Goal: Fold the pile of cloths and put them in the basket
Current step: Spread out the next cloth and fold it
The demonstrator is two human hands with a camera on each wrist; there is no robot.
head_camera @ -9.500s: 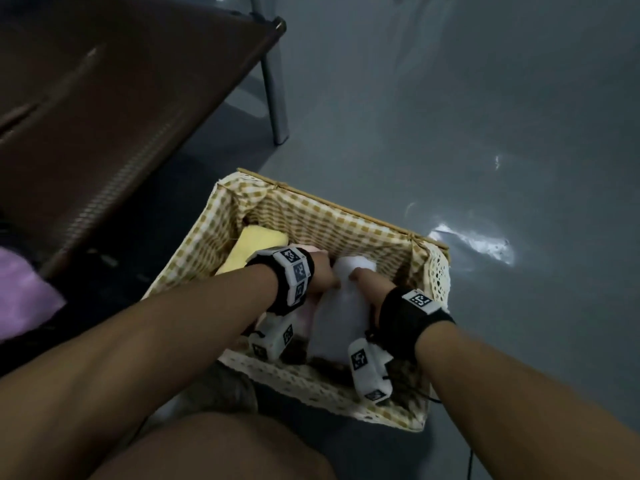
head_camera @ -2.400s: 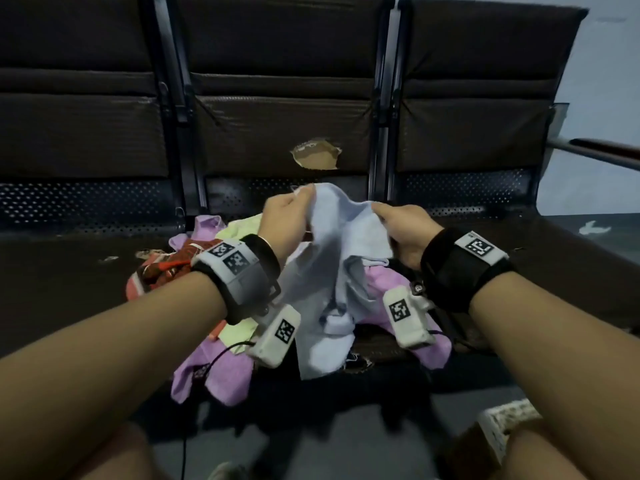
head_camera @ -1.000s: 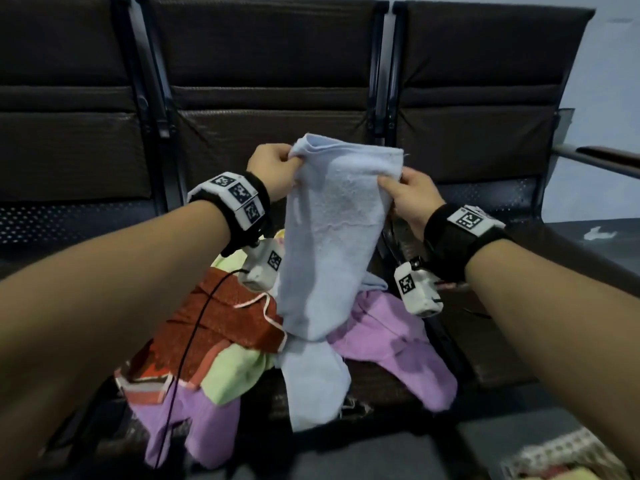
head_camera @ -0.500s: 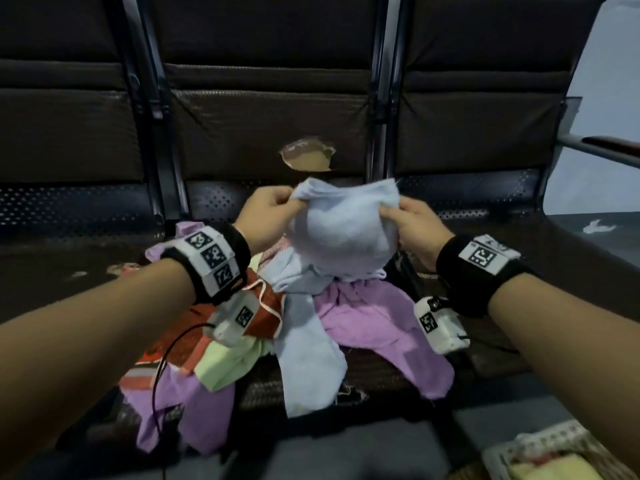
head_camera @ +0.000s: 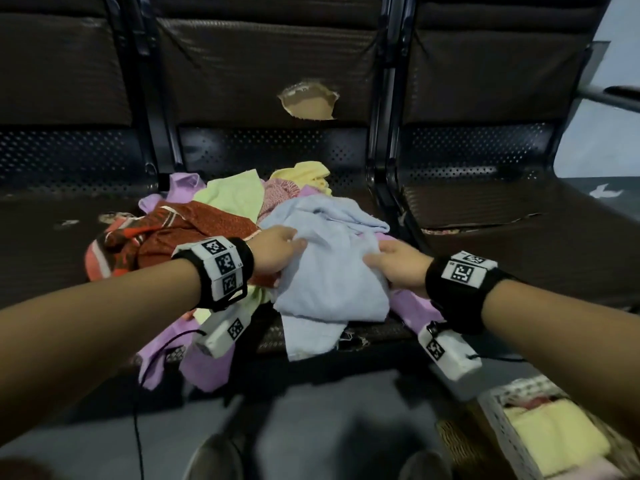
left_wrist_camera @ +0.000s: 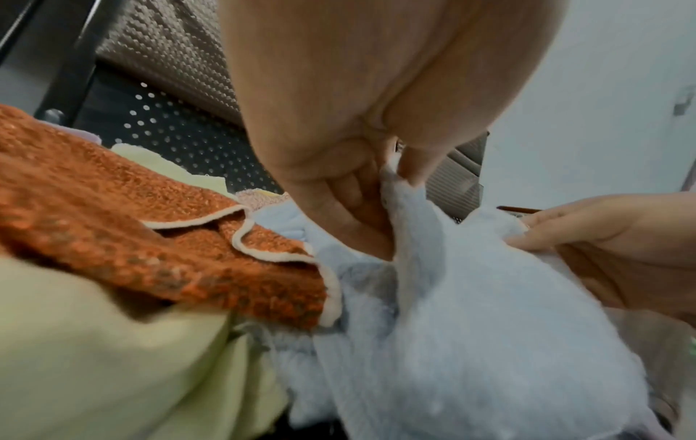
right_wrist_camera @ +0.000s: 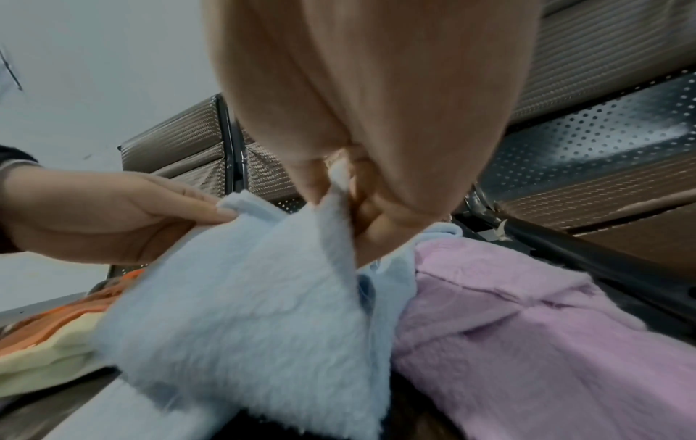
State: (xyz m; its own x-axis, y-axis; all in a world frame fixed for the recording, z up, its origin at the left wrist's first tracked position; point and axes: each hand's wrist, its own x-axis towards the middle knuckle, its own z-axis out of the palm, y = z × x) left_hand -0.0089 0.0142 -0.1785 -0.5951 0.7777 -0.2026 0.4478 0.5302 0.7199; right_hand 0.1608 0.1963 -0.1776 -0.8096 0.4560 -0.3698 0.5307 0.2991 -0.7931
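Note:
A light blue cloth [head_camera: 332,271] lies draped over the pile on the middle seat, its lower end hanging off the seat's front edge. My left hand [head_camera: 280,249] pinches its left edge [left_wrist_camera: 399,190] between thumb and fingers. My right hand [head_camera: 391,268] pinches the right edge [right_wrist_camera: 335,181] the same way. The pile holds a rust-red patterned cloth [head_camera: 166,237], pale green cloth [head_camera: 232,199], yellow cloth [head_camera: 304,174] and purple cloths [head_camera: 412,306]. The basket [head_camera: 498,420] stands on the floor at lower right, with a folded yellow cloth [head_camera: 554,441] inside.
Dark brown bench seats [head_camera: 519,237] run across the view. The middle backrest has a torn hole [head_camera: 308,103]. An armrest [head_camera: 623,95] juts out at far right. My shoes [head_camera: 218,459] stand on the grey floor below.
Both hands have come down with the blue cloth from chest height onto the pile, and its top part now lies folded toward me over the lower part.

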